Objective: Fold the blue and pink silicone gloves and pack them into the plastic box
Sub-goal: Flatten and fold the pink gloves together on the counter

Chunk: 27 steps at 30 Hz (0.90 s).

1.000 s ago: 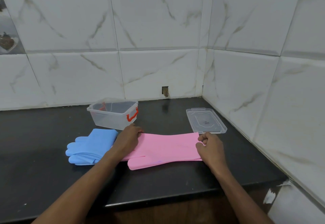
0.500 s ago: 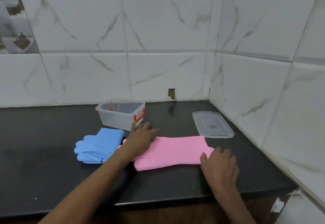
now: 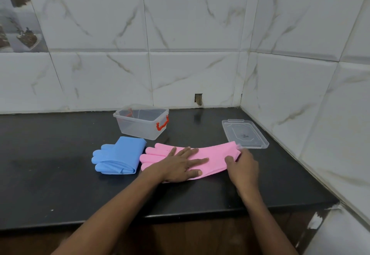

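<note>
- The pink gloves (image 3: 210, 154) lay stretched across the black countertop (image 3: 50, 174), fingers pointing left, cuff end toward the right and lifted slightly off the surface.
- The left hand (image 3: 180, 164) was spread flat on the middle of the pink gloves, fingers splayed wide and pressing down, gripping nothing.
- The right hand (image 3: 242, 164) had its fingers curled around the cuff end, pinching that edge between thumb and fingers.
- The step in hand looked like the folding of the pink gloves; the next move would likely call for carrying the cuff over toward the fingers while the flat hand marked the crease.
- The blue gloves (image 3: 120, 157) sat just beside the pink ones on the left, already folded into a neat stack.
- The plastic box (image 3: 140, 123), clear with a red handle, stood open just behind both pairs, with no gloves inside yet.
- Its lid (image 3: 245, 133) lay flat to the right, near the lifted cuff.
- White marble-patterned tiles (image 3: 200, 34) covered the back and right walls, meeting in a corner.
</note>
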Motion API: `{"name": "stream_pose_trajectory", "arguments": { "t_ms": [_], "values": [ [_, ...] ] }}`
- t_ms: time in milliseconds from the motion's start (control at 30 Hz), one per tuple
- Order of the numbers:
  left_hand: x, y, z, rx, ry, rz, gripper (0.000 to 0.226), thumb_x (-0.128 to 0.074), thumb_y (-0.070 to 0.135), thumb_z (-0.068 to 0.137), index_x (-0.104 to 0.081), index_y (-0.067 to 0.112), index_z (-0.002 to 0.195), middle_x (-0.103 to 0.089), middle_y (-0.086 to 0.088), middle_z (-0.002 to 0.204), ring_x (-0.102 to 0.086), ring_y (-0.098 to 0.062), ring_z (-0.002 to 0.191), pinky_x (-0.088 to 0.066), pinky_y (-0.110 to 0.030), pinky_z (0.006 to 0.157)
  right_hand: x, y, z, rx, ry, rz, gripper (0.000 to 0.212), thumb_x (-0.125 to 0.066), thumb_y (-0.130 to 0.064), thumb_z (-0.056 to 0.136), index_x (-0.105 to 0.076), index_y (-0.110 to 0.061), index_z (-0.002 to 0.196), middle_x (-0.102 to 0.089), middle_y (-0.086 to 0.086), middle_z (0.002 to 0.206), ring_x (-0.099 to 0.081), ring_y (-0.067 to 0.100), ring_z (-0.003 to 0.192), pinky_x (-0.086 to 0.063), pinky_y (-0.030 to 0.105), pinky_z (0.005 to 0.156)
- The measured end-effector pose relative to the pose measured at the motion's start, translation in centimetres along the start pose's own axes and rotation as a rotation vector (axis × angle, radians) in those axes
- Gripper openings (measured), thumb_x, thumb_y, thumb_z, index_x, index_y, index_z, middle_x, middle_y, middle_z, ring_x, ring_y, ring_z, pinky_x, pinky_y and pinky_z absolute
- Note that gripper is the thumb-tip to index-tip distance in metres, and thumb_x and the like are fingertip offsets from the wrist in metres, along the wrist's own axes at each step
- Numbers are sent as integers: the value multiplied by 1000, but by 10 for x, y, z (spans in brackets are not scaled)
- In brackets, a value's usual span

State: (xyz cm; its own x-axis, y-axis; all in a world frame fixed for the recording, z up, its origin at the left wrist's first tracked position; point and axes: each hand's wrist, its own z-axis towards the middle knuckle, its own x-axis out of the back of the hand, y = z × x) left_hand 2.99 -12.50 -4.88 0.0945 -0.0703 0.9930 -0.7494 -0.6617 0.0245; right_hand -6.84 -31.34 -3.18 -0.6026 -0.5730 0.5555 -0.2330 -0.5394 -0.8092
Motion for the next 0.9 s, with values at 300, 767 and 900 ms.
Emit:
{"name": "stream_pose_trajectory", "arguments": {
  "t_ms": [300, 767, 900],
  "values": [
    [15, -14, -22, 242, 446, -528, 27, -51, 19, 99, -66, 17, 121, -61, 1, 131, -57, -15, 118, -38, -23, 103, -44, -17, -24, 452, -313, -313, 39, -30, -11, 97, -40, -24, 133, -56, 15, 130, -54, 30, 103, -43, 37, 83],
    [3, -11, -23, 210, 267, -444, 46, -40, 25, 104, -36, 42, 146, -26, -2, 156, -43, -17, 131, -29, -29, 111, -26, 4, -19, 609, -528, -427, 66, -34, 10, 82, -40, -26, 137, -44, -1, 148, -41, 27, 134, -23, 37, 116],
    [1, -9, -19, 202, 245, -388, 47, -37, 58, 96, -36, 51, 143, -19, 4, 158, -36, -17, 137, -31, -44, 115, -23, 4, -19, 644, -573, -455, 67, -33, 7, 88, -30, -23, 148, -32, 1, 157, -28, 22, 144, -10, 35, 120]
  ]
}}
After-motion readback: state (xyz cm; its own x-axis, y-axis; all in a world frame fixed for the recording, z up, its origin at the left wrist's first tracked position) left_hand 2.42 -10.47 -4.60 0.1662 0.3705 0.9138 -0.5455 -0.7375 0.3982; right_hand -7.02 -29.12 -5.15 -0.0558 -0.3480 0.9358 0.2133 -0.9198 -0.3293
